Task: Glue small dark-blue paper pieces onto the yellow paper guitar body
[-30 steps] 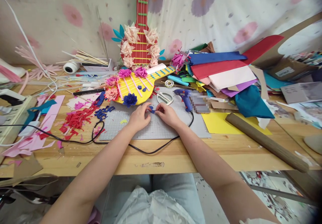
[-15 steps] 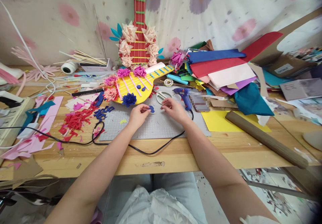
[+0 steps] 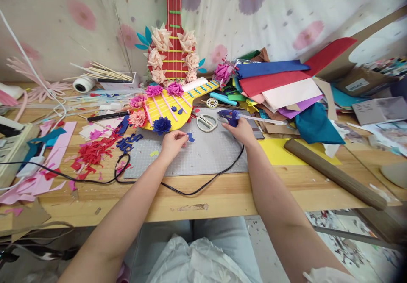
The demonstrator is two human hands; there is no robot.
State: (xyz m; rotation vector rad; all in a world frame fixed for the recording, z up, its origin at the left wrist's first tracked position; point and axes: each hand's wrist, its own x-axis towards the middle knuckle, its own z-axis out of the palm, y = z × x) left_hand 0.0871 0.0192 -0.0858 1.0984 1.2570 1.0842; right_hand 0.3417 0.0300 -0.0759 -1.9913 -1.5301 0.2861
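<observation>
My left hand (image 3: 173,145) pinches a small dark blue paper piece (image 3: 190,137) above the grey cutting mat (image 3: 203,162). At the mat's back right, my right hand (image 3: 243,131) is closed around the handle of a blue glue gun (image 3: 228,114), whose nozzle points left. A clear glue stick (image 3: 263,119) sticks out of the gun's rear. Between the hands lie light-handled scissors (image 3: 206,123). Just behind my left hand is a yellow paper-covered instrument shape (image 3: 167,107) with pink and purple flowers and a dark blue flower (image 3: 162,125).
A red flower-trimmed instrument (image 3: 174,54) stands at the back. Paper scraps (image 3: 95,151) cover the left side; coloured sheets (image 3: 286,84) are piled right. The gun's black cable (image 3: 203,188) loops across the front. A brown roll (image 3: 333,173) lies right, near a yellow sheet (image 3: 276,153).
My right hand has moved right, from beside the scissors to the glue gun, and has closed on its handle. My left hand keeps the blue paper piece in nearly the same place.
</observation>
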